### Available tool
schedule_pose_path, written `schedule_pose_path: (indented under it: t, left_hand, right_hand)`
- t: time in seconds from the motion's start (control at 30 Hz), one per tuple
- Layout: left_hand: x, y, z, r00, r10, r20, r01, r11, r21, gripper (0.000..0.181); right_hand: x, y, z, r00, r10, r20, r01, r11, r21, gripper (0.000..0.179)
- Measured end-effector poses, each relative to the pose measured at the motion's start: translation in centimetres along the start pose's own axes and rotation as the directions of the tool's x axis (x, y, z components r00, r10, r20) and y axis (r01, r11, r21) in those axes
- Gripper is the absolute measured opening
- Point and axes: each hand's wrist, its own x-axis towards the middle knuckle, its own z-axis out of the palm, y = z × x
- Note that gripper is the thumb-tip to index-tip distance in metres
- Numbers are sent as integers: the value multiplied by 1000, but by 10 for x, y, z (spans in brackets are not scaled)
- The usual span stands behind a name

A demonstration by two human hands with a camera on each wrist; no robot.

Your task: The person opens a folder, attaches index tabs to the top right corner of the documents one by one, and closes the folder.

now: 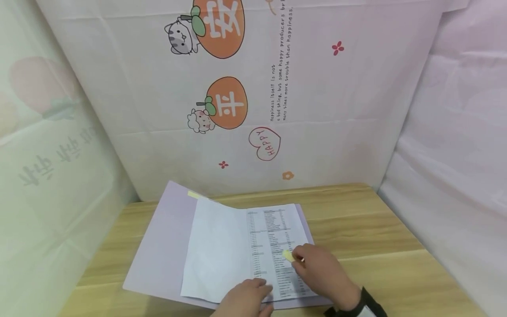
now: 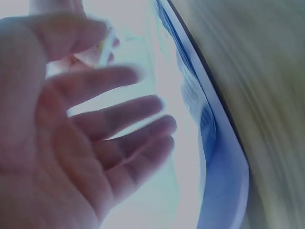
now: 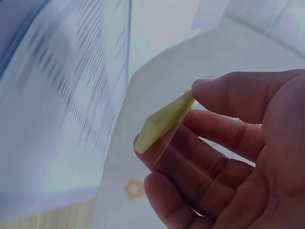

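A purple folder (image 1: 156, 251) lies open on the table with white sheets inside. The left sheet (image 1: 214, 251) is blank, and the right one (image 1: 271, 229) bears columns of small print. Over the printed page my right hand (image 1: 322, 270) pinches a small yellow sticky note (image 3: 164, 119) between thumb and fingers; the slip looks bent, with two layers showing in the right wrist view. My left hand (image 1: 245, 299) is at the bottom of the pages, near the middle. Its fingers (image 2: 124, 114) are spread and loosely straight, holding nothing.
Another yellow strip (image 1: 194, 194) sits at the folder's top edge. Under the folder is a wood-grain table (image 1: 356, 220). A printed white cloth (image 1: 317, 110) hangs behind it, with more cloth at the left and right sides.
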Motion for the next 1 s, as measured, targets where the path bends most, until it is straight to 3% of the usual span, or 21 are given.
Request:
schedule_pose_path:
  t: [0.07, 0.1, 0.17, 0.27, 0.4, 0.53, 0.7, 0.87, 1.0]
  left_hand:
    - [-1, 4, -3, 997, -56, -48, 48, 987, -157, 49]
    - [-2, 6, -5, 993, -83, -79, 61, 965, -257, 54]
    - [-4, 9, -8, 983, -121, -141, 48, 897, -439, 58]
    - [-6, 11, -12, 966, -161, -201, -3, 773, -635, 58]
    - [-10, 12, -17, 960, -190, -204, -34, 645, -763, 56]
    - [-12, 11, -20, 967, -168, -190, -62, 572, -818, 54]
    - [-13, 10, -21, 961, -160, -224, -102, 549, -830, 46]
    - [-15, 7, -21, 950, -163, -267, -137, 552, -822, 28]
    - [-16, 6, -23, 948, -158, -276, -137, 582, -802, 22]
  right_hand:
    - [-1, -7, 3, 998, -57, -2, 57, 998, 3, 6]
    - [-1, -10, 3, 997, -83, -2, 83, 997, 7, 6]
    - [-3, -16, 4, 991, -130, 2, 130, 991, 26, 5]
    - [-6, -25, 3, 983, -183, -12, 183, 981, 61, 4]
    - [-10, -35, -2, 974, -224, -42, 227, 967, 113, 4]
    - [-13, -41, -5, 970, -238, -55, 244, 958, 151, 5]
    - [-17, -42, -4, 947, -296, -124, 315, 932, 182, 7]
    - [-19, -42, -1, 915, -368, -164, 396, 895, 205, 10]
    - [-19, -43, -1, 915, -369, -161, 397, 896, 197, 10]
